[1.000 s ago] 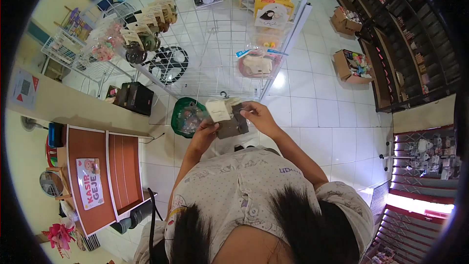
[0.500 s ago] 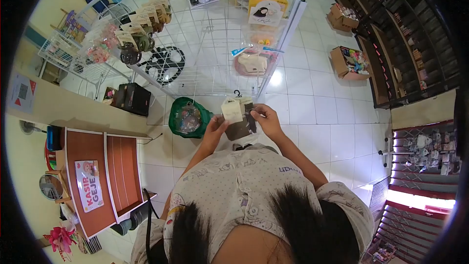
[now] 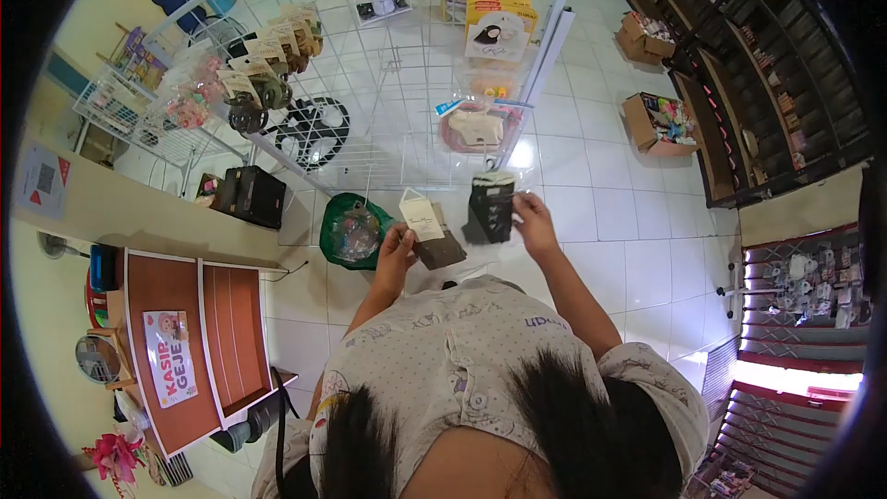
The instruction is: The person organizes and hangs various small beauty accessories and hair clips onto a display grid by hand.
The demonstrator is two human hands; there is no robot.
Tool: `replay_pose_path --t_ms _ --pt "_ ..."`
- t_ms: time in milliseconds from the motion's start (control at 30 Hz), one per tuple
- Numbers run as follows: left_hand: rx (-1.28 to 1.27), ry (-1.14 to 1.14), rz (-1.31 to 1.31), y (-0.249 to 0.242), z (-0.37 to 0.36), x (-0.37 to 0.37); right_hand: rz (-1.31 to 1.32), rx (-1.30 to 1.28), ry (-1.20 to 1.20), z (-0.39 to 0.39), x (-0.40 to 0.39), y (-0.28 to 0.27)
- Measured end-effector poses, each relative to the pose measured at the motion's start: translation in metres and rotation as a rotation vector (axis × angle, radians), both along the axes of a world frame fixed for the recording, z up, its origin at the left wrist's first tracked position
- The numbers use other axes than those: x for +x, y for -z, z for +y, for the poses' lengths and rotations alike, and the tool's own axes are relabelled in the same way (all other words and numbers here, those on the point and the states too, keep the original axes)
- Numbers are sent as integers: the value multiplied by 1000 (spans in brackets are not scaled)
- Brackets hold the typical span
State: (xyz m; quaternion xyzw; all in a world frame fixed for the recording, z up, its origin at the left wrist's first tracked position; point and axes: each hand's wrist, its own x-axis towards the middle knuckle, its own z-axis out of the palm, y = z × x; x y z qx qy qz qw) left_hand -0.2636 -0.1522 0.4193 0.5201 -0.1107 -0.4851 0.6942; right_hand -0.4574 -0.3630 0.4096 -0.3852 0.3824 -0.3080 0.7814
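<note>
My left hand (image 3: 397, 245) grips the left edge of a grey-brown packet (image 3: 441, 248) with a cream card (image 3: 422, 220) at its top. Held by its right side in my right hand (image 3: 534, 219) is a dark packet (image 3: 491, 209) with pale marks. The two packets are apart, side by side over the white floor, in front of the white wire rack (image 3: 379, 102). A pink and cream pouch (image 3: 479, 127) hangs on the rack just beyond the dark packet.
Below the rack at left sits a green bag (image 3: 343, 235) of small packs. Carded items (image 3: 263, 65) and a yellow box (image 3: 499, 18) are on the rack. Open cartons (image 3: 662, 124) stand by dark shelves (image 3: 758, 83) at right; a brown counter (image 3: 231, 333) is at left.
The two packets were together between my hands. My right hand has moved right with the dark one, and my left hand has shifted slightly left with the grey-brown one, which is now tilted.
</note>
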Motion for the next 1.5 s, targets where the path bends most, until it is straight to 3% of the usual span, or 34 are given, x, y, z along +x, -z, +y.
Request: replay_pose_path --t_ms 267,567,667,767,833,900,967,1067,1167,1300,1500 --pt "-26 -26 79 11 7 9 41 -450 140 -56 25 -17" --pt "30 -44 83 -4 9 0 173 -527 -4 -84 47 3" --pt "-1 6 47 -4 10 1 232 -659 204 -80 48 31" --pt "83 -12 31 -6 8 1 552 -539 395 -62 40 67" --pt "99 -1 6 -15 4 -2 338 -213 38 -41 32 65" --pt "110 48 -31 -16 0 -2 123 -137 -328 -2 35 12" --pt "121 135 -78 -10 -4 -1 52 -115 -541 22 41 1" --pt "57 237 -119 -2 -12 2 28 -309 -700 40 42 -35" --pt "53 152 -175 -11 -18 -6 111 -371 -566 24 38 -21" --pt "35 167 -181 -19 -17 1 94 -435 -173 -12 25 -24" --pt "106 179 -130 9 5 11 268 -683 -138 -62 38 -44"
